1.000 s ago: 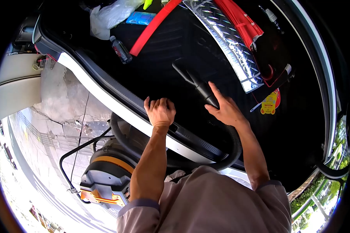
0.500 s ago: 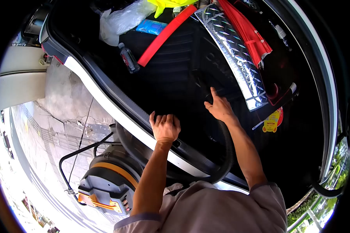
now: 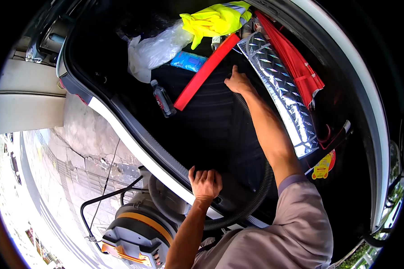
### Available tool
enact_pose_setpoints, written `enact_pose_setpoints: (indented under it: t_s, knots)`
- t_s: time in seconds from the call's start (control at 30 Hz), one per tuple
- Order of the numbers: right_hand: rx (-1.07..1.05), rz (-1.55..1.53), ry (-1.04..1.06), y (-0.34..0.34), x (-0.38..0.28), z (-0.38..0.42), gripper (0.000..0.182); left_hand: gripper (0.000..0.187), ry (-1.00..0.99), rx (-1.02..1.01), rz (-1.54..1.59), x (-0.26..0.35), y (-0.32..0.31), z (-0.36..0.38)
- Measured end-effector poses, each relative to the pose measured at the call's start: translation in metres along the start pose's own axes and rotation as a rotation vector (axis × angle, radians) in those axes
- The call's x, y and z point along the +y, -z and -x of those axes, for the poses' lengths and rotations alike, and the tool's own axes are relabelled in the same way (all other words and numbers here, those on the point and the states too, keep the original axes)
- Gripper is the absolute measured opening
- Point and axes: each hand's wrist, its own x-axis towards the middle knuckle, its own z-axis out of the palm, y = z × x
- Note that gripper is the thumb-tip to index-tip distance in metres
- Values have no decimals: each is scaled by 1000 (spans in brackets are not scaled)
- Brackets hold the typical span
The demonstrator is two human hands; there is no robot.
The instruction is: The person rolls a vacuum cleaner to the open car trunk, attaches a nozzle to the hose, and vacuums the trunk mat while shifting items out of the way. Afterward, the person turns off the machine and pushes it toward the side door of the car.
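Observation:
My right hand (image 3: 239,82) is wrapped round the end of a black ribbed vacuum hose (image 3: 268,172), with the index finger stretched forward, deep in the dark car trunk. It is between a long red bar (image 3: 206,71) and a silver diamond-patterned panel (image 3: 280,89). The nozzle beyond the hand is lost in the dark. My left hand (image 3: 205,183) rests with curled fingers on the trunk's inner edge (image 3: 166,154); I see nothing in it.
A bottle (image 3: 163,99), plastic bag (image 3: 159,47), blue packet (image 3: 188,61) and yellow vest (image 3: 216,21) lie farther in. A folded red item (image 3: 296,67) and yellow tag (image 3: 322,167) are right. The vacuum (image 3: 139,231) stands outside, lower left.
My right hand has moved deeper into the trunk with the hose, up to beside the red bar. The view has shifted, and my left hand stays on the edge.

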Motion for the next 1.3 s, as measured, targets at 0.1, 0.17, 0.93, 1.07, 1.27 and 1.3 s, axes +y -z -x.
enact_pose_setpoints:
  t_s: [0.1, 0.17, 0.93, 1.07, 1.27, 1.3]
  knots:
    - [-135, 57, 75, -34, -15, 48, 90, 6, 5, 20, -13, 0, -2, -10]
    - [-196, 77, 91, -40, -20, 81, 87, 5, -24, 17, -22, -1, -1, -7]
    - [-296, -186, 258, 64, 28, 291, 81, 22, 8, -37, 66, -1, 5, -7]
    - [-276, -228, 283, 49, -64, 211, 77, 17, -14, 30, 47, -3, -2, -6]
    - [-141, 102, 322, -84, -163, 48, 79, 13, -2, 49, 110, -6, -3, -7]
    - [-129, 115, 343, -89, -171, 40, 79, 13, -4, 58, 124, -5, -1, -7]
